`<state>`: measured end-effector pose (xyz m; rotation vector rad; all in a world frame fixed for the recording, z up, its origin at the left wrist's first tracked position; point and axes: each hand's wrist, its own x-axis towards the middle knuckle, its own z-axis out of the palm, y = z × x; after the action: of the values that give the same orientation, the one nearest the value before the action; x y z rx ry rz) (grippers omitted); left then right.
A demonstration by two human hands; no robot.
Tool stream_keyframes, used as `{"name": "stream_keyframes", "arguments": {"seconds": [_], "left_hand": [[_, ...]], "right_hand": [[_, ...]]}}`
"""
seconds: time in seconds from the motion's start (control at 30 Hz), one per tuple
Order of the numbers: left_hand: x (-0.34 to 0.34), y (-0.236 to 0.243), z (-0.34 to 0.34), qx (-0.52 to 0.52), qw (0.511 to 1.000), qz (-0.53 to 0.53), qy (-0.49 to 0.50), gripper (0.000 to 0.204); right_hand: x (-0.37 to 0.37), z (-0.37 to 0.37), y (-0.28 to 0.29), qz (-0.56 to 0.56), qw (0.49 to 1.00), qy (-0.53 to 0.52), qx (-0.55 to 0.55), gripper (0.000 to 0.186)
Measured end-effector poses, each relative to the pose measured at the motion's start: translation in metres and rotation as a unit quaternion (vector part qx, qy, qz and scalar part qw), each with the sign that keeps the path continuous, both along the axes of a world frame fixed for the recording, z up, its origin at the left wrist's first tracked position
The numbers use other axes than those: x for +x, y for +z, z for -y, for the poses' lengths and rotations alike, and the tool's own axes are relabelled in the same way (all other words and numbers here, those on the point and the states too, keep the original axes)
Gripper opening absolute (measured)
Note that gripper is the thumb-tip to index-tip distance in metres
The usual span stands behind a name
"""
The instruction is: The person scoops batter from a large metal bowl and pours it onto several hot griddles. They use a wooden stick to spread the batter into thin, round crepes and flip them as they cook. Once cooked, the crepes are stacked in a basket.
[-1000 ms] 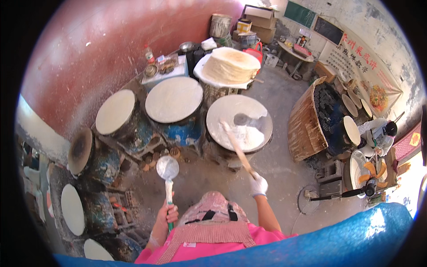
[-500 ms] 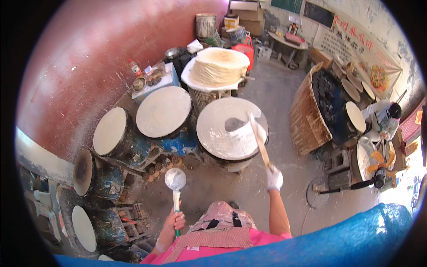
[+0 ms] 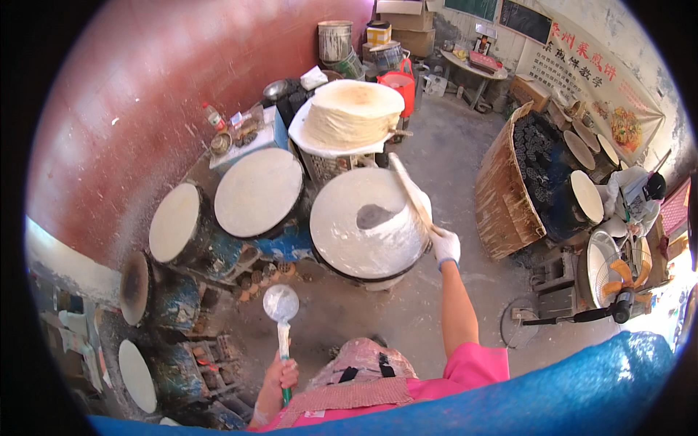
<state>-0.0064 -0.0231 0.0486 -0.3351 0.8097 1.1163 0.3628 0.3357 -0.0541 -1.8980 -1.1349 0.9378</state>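
Note:
In my gloved right hand point(image 3: 445, 248) is the near end of a long wooden spreader point(image 3: 411, 190), its blade lying along the right rim of a round griddle point(image 3: 333, 218). White batter point(image 3: 392, 240) coats most of that griddle, leaving a bare grey patch right of its middle. My bare left hand point(image 3: 281, 375) grips the green handle of a ladle point(image 3: 281, 301), held upright with its batter-smeared bowl over the floor, left of the griddle. Behind the griddle, a tall stack of thin round pancakes point(image 3: 354, 120) rests on a white cloth point(image 3: 299, 131).
More griddles curve along my left, including a white-coated one point(image 3: 259, 192) and a dark one point(image 3: 135, 288). A cardboard screen point(image 3: 502, 196) encloses coal on the right, near an orange-bladed fan point(image 3: 622, 280) and a seated person point(image 3: 627, 196). A red bucket point(image 3: 401, 83) stands behind the stack.
My right hand has moved up, and the spreader has swung so its tip points to the griddle's far edge. The ladle stays in my left hand, slightly lower in view.

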Motion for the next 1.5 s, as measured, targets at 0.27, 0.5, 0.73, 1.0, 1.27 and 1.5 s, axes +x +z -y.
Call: {"name": "stream_keyframes", "arguments": {"seconds": [0.27,0.5,0.73,1.0,1.27,1.5], "left_hand": [[-0.023,-0.022,0.005,-0.032,0.999,0.036,0.012,0.053],[-0.053,-0.019,0.016,-0.046,0.997,0.006,0.059,0.048],[-0.06,-0.014,0.02,0.002,0.999,0.027,0.037,0.045],[-0.062,-0.034,-0.009,-0.008,0.996,0.088,0.019,0.043],[-0.04,-0.035,-0.139,0.05,0.996,-0.02,-0.066,0.04],[0.026,-0.043,-0.231,0.051,0.979,-0.167,-0.108,0.023]], "right_hand": [[-0.071,0.084,-0.017,-0.151,0.989,-0.001,-0.007,0.022],[-0.097,0.137,-0.036,-0.294,0.952,-0.079,-0.037,0.019],[-0.05,0.117,-0.016,-0.103,0.994,-0.027,-0.001,0.024],[-0.037,0.077,0.006,0.365,0.912,0.18,0.054,0.021],[0.0,0.118,-0.011,0.366,0.922,0.108,0.068,0.019],[-0.005,0.163,-0.013,0.453,0.886,0.084,0.045,0.019]]}}
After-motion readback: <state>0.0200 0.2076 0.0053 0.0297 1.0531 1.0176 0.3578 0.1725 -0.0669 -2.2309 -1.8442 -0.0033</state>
